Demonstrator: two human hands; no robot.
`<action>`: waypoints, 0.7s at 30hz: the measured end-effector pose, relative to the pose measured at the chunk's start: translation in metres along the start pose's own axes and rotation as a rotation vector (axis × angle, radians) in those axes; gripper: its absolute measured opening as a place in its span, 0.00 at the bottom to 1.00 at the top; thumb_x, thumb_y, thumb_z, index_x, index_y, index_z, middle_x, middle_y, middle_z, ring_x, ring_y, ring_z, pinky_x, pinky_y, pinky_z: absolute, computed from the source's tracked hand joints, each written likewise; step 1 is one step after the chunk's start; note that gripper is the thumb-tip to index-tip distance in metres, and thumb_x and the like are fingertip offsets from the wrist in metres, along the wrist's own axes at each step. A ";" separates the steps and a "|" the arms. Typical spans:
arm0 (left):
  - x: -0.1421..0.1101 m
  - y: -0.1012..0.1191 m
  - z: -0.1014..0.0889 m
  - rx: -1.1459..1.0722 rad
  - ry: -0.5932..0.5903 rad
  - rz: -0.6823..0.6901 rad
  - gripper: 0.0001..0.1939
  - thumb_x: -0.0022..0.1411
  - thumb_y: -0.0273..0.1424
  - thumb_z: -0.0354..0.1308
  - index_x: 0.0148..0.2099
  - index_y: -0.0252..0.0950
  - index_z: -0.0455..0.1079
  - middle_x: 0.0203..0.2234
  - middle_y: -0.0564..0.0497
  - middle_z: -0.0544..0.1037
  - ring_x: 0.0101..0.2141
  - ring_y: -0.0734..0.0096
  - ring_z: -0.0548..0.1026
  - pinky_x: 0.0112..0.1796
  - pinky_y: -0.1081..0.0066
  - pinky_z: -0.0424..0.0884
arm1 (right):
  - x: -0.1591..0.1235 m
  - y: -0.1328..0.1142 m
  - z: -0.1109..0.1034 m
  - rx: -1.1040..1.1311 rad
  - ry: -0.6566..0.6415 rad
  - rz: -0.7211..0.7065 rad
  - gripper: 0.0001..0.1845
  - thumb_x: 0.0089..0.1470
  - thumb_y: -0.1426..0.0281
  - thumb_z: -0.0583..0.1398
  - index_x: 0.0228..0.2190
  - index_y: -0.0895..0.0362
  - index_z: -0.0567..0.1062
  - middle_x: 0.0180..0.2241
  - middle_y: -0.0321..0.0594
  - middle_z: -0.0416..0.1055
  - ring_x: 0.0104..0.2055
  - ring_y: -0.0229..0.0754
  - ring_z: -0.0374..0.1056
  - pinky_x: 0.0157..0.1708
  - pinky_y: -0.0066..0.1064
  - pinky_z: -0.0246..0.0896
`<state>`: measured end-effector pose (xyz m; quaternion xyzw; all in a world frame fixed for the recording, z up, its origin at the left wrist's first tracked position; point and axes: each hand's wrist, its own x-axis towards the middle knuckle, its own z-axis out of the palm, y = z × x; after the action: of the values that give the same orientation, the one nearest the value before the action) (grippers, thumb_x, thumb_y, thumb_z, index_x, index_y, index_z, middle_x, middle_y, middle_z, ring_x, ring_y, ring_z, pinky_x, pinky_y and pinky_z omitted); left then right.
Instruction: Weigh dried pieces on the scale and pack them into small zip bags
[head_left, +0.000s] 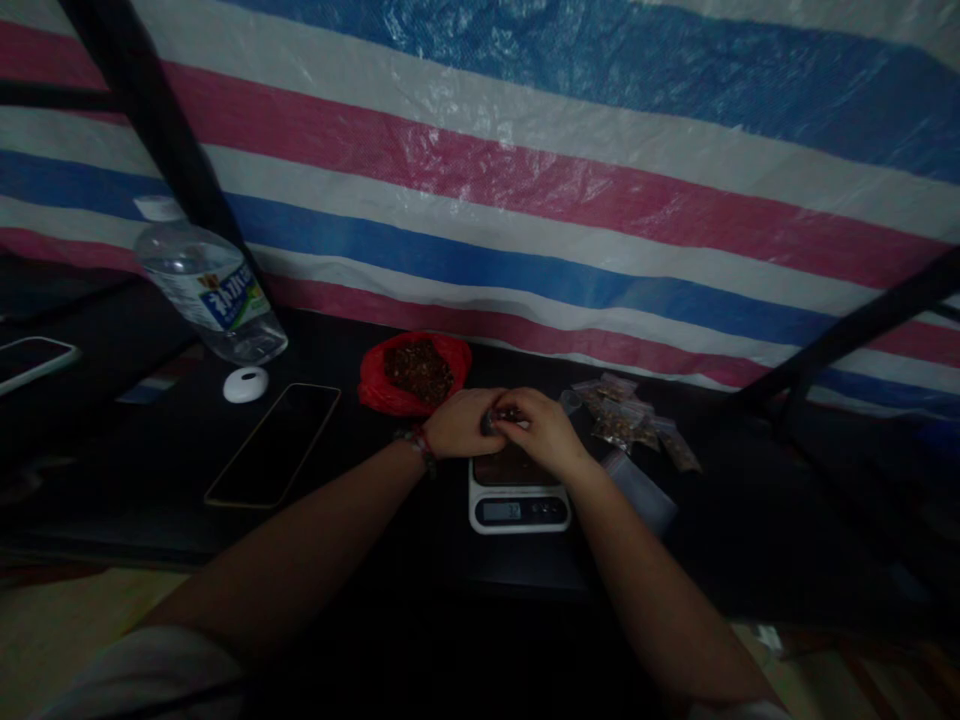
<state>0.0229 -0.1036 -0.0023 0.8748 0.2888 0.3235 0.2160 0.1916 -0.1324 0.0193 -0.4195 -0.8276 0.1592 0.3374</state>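
Observation:
My left hand (463, 424) and my right hand (546, 432) meet above a small white digital scale (519, 513) with a brown top. Between their closed fingers is a small clear bag (495, 418) with dark bits, partly hidden by the fingers. The scale's display is lit and seems to read 32; any decimal point is too small to tell. Just left of my left hand lies an open red plastic bag (373, 385) full of reddish-brown crumbly material. Several small filled zip bags (619, 422) are piled right of my right hand. A flat clear zip bag (641, 492) lies beside my right forearm.
A phone (274, 447), a white rounded case (246, 384) and a large clear bottle (206, 285) stand or lie to the left. Another phone (34, 360) is at the far left edge. Striped sheeting (525, 180) and dark metal bars (142, 110) close off the back.

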 end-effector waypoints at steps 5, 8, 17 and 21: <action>0.000 0.000 0.001 -0.029 -0.012 -0.028 0.15 0.48 0.28 0.58 0.41 0.35 0.67 0.35 0.49 0.75 0.36 0.64 0.73 0.37 0.67 0.68 | 0.000 -0.003 -0.001 0.113 0.008 -0.033 0.03 0.51 0.74 0.60 0.31 0.55 0.71 0.35 0.38 0.69 0.39 0.40 0.66 0.40 0.33 0.63; 0.000 -0.001 0.001 -0.057 0.015 -0.053 0.15 0.48 0.28 0.57 0.41 0.35 0.68 0.35 0.49 0.75 0.36 0.65 0.74 0.38 0.67 0.69 | -0.001 -0.003 0.000 0.177 0.018 -0.059 0.07 0.52 0.77 0.56 0.32 0.55 0.70 0.37 0.39 0.69 0.42 0.40 0.66 0.43 0.33 0.62; -0.002 -0.003 0.005 -0.207 0.051 -0.023 0.19 0.48 0.27 0.59 0.46 0.35 0.67 0.39 0.50 0.75 0.39 0.66 0.74 0.40 0.69 0.69 | -0.001 -0.006 0.006 0.101 0.045 -0.097 0.09 0.51 0.78 0.54 0.29 0.54 0.73 0.35 0.39 0.72 0.42 0.40 0.68 0.44 0.34 0.63; -0.003 -0.008 0.006 -0.340 0.112 -0.078 0.23 0.49 0.30 0.61 0.50 0.35 0.66 0.39 0.49 0.75 0.39 0.66 0.73 0.40 0.68 0.68 | -0.003 -0.003 0.000 0.112 0.109 -0.113 0.15 0.52 0.80 0.50 0.32 0.54 0.74 0.38 0.40 0.73 0.44 0.42 0.68 0.46 0.37 0.64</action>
<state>0.0226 -0.1006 -0.0123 0.7944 0.2753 0.4074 0.3566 0.1915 -0.1364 0.0200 -0.3604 -0.8201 0.1629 0.4135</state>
